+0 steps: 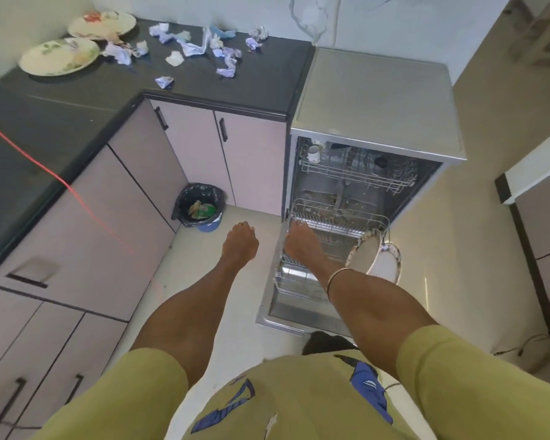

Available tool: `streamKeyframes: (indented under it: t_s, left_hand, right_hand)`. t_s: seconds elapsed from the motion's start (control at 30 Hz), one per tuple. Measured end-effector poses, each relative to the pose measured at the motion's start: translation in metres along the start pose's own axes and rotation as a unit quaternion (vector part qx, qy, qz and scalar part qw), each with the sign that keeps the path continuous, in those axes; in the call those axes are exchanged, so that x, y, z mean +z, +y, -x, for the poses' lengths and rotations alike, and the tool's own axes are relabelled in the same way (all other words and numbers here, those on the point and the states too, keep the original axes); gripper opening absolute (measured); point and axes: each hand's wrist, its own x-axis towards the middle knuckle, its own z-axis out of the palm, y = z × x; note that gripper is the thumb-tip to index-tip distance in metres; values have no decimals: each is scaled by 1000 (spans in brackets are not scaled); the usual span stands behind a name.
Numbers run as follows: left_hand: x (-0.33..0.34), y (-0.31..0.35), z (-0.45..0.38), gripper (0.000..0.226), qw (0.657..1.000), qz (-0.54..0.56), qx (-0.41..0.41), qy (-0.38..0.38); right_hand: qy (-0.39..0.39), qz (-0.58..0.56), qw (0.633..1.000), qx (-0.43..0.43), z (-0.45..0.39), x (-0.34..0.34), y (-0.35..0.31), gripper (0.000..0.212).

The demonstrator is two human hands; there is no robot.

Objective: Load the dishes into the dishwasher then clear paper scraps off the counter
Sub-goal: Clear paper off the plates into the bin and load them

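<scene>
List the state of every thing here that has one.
Dishwasher: door open.
Lower rack: pulled out, two plates standing in it.
Upper rack: holds a cup.
Cabinet doors: closed.
Bin: uncovered, partly filled.
Left hand: curled, holding nothing.
Right hand: on the lower rack.

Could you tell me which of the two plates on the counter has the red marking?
The back plate, nearest the wall corner; the front plate shows only green and purple.
</scene>
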Motion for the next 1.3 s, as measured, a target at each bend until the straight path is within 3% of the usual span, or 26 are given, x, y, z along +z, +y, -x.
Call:
streamKeyframes:
  t_s: [0.3,0.53,0.77,1.3]
  left_hand:
    - [-43,-38,-28,33,999,-12,-14,45]
    - [-76,-78,-95,31,999,-1,-29,46]
    - [-118,-112,-173,41,999,-26,-20,31]
    - [-216,-152,-312,27,994,22,-34,99]
  right_hand:
    - [1,44,998,-39,-40,22,-65,41]
    - [-6,37,998,-41,-107,42,-119,40]
    - [0,26,998,-59,-187,22,-174,43]
    - [14,30,995,-89,-345,-7,-260,44]
